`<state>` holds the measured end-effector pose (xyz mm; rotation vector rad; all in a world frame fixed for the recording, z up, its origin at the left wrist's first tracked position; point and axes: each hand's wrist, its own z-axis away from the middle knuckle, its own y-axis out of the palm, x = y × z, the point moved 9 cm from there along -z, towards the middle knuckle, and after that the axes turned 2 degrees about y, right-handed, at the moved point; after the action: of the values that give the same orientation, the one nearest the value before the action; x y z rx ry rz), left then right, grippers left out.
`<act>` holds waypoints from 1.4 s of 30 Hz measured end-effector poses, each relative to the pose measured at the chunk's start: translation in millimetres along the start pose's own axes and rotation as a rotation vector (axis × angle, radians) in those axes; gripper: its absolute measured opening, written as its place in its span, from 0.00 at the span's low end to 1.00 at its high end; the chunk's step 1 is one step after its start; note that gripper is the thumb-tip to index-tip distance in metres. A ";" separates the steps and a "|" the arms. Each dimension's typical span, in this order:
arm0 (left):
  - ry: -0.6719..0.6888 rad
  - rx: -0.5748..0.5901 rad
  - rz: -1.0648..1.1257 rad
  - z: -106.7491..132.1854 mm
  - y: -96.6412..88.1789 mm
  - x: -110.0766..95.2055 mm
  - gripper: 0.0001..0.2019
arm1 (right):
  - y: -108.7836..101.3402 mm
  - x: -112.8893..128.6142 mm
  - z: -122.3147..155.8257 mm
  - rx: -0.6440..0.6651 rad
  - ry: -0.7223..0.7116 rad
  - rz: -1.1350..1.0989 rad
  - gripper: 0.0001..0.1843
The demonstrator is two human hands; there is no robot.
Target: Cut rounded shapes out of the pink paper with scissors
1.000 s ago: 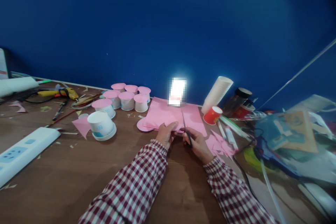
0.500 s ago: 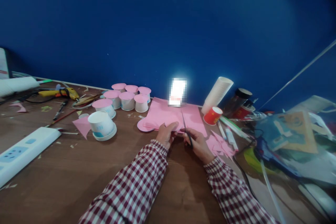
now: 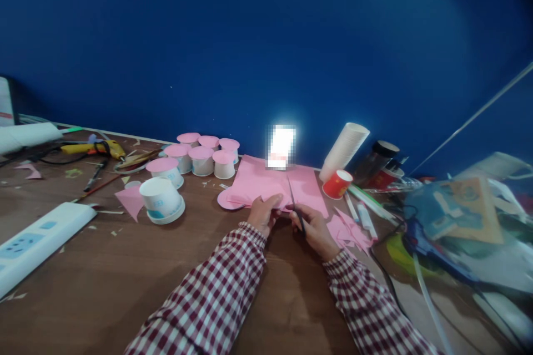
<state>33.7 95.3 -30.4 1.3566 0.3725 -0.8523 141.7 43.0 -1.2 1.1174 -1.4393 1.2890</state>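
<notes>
My left hand [image 3: 265, 214] is closed on pink paper [image 3: 260, 191], thumb on top, near the front edge of the pink sheets. In my right hand [image 3: 314, 228] is a pair of dark scissors [image 3: 298, 216], its blades pointing away from me over the paper. Whether the blades are cutting into the paper I cannot tell. Beneath and behind both hands lie larger pink sheets [image 3: 310, 188]. A round pink piece [image 3: 229, 199] sticks out at their left. Pink scraps [image 3: 348, 230] lie right of my right hand.
Several paper cups with pink discs [image 3: 202, 158] stand at back left, beside an uncovered white cup [image 3: 161, 197]. A power strip [image 3: 45, 244] and yellow glue gun [image 3: 94, 147] are left. Stacked cups [image 3: 345, 150], a red cup [image 3: 337, 184] and a blue glue gun [image 3: 437, 252] are right.
Almost nothing differs. Both hands stay in the same place on the paper and scissors, and the view has shifted very slightly.
</notes>
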 end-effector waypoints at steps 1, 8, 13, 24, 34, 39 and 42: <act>0.001 -0.002 -0.002 0.2 -0.1 -0.3 0.16 | 0.0 0.3 0.0 -0.001 -0.003 0.005 0.22; -0.005 0.014 -0.005 0.2 0.3 1.1 0.16 | -0.6 0.7 0.4 -0.001 -0.008 0.025 0.21; -0.014 -0.009 -0.017 0.1 -1.4 1.1 0.16 | -1.1 2.2 1.2 -0.006 -0.019 0.051 0.21; 0.044 0.011 -0.081 -0.8 1.0 1.8 0.17 | -1.0 -1.0 0.4 0.001 0.007 -0.007 0.21; 0.024 -0.017 -0.107 2.8 0.2 0.3 0.18 | -1.5 0.2 0.4 0.020 -0.009 0.012 0.19; 0.011 -0.008 -0.134 2.9 0.7 0.2 0.18 | -2.8 -2.5 0.4 0.010 0.015 -0.003 0.20; -0.002 -0.028 -0.143 2.9 -1.5 0.9 0.18 | -3.2 -3.6 0.2 0.015 0.023 -0.001 0.21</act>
<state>32.5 92.3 -31.4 1.3151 0.4828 -0.9626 145.6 42.9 -4.1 1.1099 -1.4139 1.3096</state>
